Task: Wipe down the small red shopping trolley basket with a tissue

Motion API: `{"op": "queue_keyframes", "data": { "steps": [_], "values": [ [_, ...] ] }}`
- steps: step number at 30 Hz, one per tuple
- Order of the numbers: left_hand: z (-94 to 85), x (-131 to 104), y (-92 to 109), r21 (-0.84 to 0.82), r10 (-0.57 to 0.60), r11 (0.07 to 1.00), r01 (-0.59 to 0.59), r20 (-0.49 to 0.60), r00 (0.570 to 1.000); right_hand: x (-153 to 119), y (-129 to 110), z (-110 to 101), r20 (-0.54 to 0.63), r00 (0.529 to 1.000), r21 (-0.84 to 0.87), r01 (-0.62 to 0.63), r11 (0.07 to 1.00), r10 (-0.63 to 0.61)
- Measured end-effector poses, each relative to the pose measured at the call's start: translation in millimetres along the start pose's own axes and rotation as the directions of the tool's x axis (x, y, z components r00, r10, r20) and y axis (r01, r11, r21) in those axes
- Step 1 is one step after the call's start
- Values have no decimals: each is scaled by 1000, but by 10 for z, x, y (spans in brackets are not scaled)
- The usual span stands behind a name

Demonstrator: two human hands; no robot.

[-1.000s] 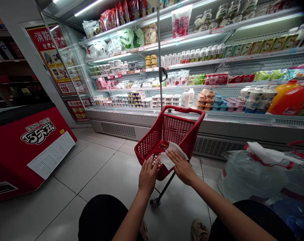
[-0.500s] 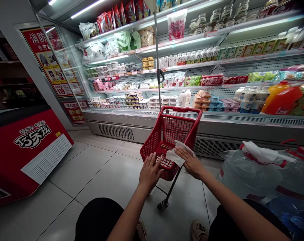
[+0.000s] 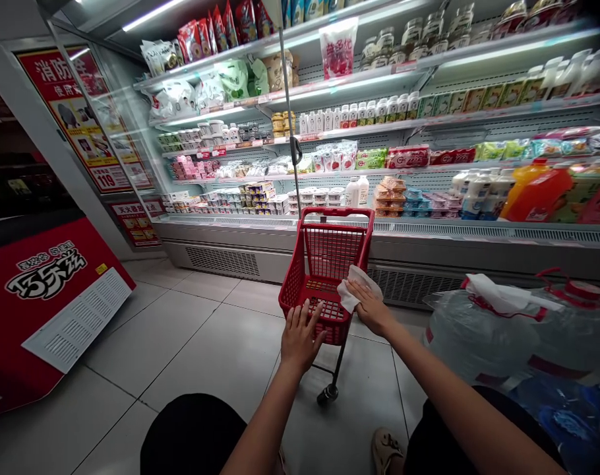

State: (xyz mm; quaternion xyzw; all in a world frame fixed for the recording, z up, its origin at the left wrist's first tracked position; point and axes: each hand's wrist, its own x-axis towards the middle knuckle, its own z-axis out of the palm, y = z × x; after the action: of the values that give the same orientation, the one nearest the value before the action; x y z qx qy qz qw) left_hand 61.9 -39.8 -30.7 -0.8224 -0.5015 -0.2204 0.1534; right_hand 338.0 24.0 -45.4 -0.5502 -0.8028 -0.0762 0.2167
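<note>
One red basket cart stands upright on the tiled floor, mid-scene, between the person's hands and the chilled shelving. A white cloth lies at its near right rim, beneath the right hand; that grip has its fingers laid close together over the cloth, and whether the thumb pinches it cannot be told. The left hand, at the near left edge, has its grip spread, holding nothing; contact with the rim is unclear. Work with the cloth looks under way, not finished; how much is done or left does not show. Farther out, wrapped water bottles sit right, a red freezer left.
</note>
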Motion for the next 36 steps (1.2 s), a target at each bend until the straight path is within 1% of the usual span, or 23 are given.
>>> {"op": "queue_keyframes", "data": {
  "steps": [3,8,11,13,15,18,20,22,25,27,29,31,33,36],
  "values": [
    [-12,-68,-2,1,1,1000,-1,-20,1000,-228,-171,-46,-28,999,22,45,999,-44],
    [-39,-149,3,-8,11,1000,-12,-19,1000,-684,-632,-131,-65,995,26,80,996,-78],
    [-57,-167,40,-24,12,1000,-13,-7,1000,-826,-867,-183,-52,990,-8,133,991,-133],
    [-74,-175,54,-34,19,999,-19,-4,1000,-860,-930,-219,-52,984,-31,169,985,-170],
    [-93,-186,57,-40,42,998,-42,1,999,-864,-905,-253,-52,978,-53,200,978,-202],
    [-112,-203,84,-44,99,994,-98,23,995,-828,-761,-268,-57,977,-76,202,976,-207],
    [-109,-208,151,-47,122,992,-121,39,992,-772,-651,-238,-82,986,-86,139,987,-146],
    [-96,-203,254,-53,121,992,-118,51,991,-696,-557,-186,-115,992,-85,41,996,-50],
    [-80,-177,387,-81,129,989,-125,54,990,-608,-449,-119,-144,986,-56,-96,994,87],
    [-89,-146,399,-115,181,978,-174,53,982,-616,-406,-101,-149,979,-31,-146,989,140],
    [-114,-114,341,-133,208,970,-201,38,977,-690,-396,-99,-152,975,-12,-167,986,163],
    [-145,-94,247,-121,177,977,-174,15,984,-802,-432,-103,-155,972,0,-176,984,174],
    [-171,-93,161,-109,142,984,-140,9,990,-908,-514,-109,-161,970,7,-186,983,184],
    [-187,-124,99,-125,158,980,-152,33,987,-981,-702,-123,-172,968,-4,-187,982,184]
  ]
}}
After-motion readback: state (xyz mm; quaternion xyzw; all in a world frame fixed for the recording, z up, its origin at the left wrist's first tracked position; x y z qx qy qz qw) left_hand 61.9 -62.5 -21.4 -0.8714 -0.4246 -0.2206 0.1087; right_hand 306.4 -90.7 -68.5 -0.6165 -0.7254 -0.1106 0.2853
